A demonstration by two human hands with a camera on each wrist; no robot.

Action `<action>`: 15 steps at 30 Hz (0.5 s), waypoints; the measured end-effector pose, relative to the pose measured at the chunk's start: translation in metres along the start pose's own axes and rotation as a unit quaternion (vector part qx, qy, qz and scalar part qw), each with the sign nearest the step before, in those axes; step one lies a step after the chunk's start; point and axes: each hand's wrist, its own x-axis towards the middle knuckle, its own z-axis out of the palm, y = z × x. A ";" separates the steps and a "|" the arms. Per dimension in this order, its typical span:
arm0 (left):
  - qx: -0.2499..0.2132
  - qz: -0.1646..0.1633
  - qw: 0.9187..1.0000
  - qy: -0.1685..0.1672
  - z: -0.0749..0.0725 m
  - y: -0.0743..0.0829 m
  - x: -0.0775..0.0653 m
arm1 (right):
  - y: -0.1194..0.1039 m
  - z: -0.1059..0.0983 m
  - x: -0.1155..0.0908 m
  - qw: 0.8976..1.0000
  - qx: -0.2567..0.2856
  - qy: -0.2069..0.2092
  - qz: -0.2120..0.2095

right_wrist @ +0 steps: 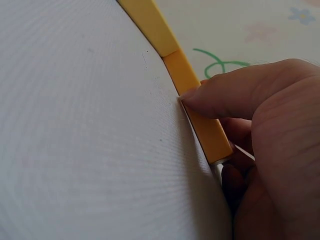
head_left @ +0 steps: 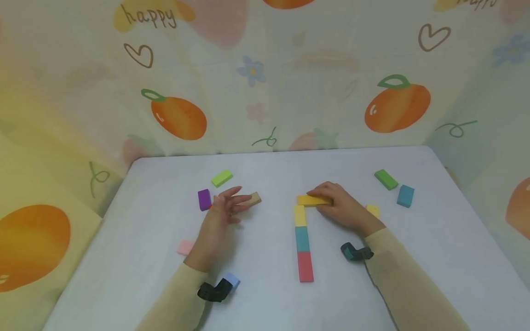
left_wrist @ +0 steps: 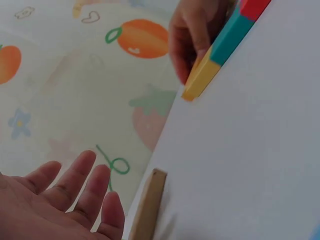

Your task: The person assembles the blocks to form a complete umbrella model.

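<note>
My right hand (head_left: 341,207) pinches an orange-yellow block (head_left: 308,200) between thumb and fingers. This block lies crosswise at the far end of a row made of a pale yellow block (head_left: 300,216), a teal block (head_left: 302,239) and a red block (head_left: 305,266). In the right wrist view, the thumb presses the near side of the orange-yellow block (right_wrist: 195,105), whose end meets the pale yellow one (right_wrist: 150,25). My left hand (head_left: 219,223) hovers with fingers spread and holds nothing. A wooden-coloured block (head_left: 255,198) lies just beyond its fingertips, partly hidden in the head view.
Around the left hand lie a lime block (head_left: 221,178), a purple block (head_left: 204,200), a pink block (head_left: 185,247) and a light blue block (head_left: 233,279). At right are a green block (head_left: 386,179), a blue block (head_left: 405,196) and a yellow block (head_left: 373,210). Patterned cloth hangs behind the white table (head_left: 256,303).
</note>
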 end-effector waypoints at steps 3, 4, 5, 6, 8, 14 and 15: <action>0.005 -0.001 1.000 0.026 -0.009 0.005 0.009 | -0.001 0.001 0.001 1.000 0.002 0.000 -0.001; 0.013 0.001 0.999 0.031 -0.013 0.005 0.012 | -0.001 0.001 0.001 1.000 0.003 0.000 -0.003; 0.026 0.001 0.999 0.035 -0.016 0.005 0.014 | -0.001 0.001 0.002 1.000 0.004 0.000 -0.004; 0.038 0.003 0.999 0.036 -0.019 0.004 0.017 | 0.000 0.002 0.002 1.000 0.004 0.001 -0.006; 0.056 0.004 0.998 0.037 -0.025 0.000 0.022 | 0.000 0.002 0.002 1.000 0.006 0.000 -0.009; 0.055 0.003 0.998 0.031 -0.033 -0.023 0.032 | 0.002 0.002 0.001 1.000 0.001 0.001 -0.005; 0.056 0.004 0.998 0.034 -0.033 -0.026 0.033 | 0.002 0.002 0.001 1.000 -0.001 0.001 -0.004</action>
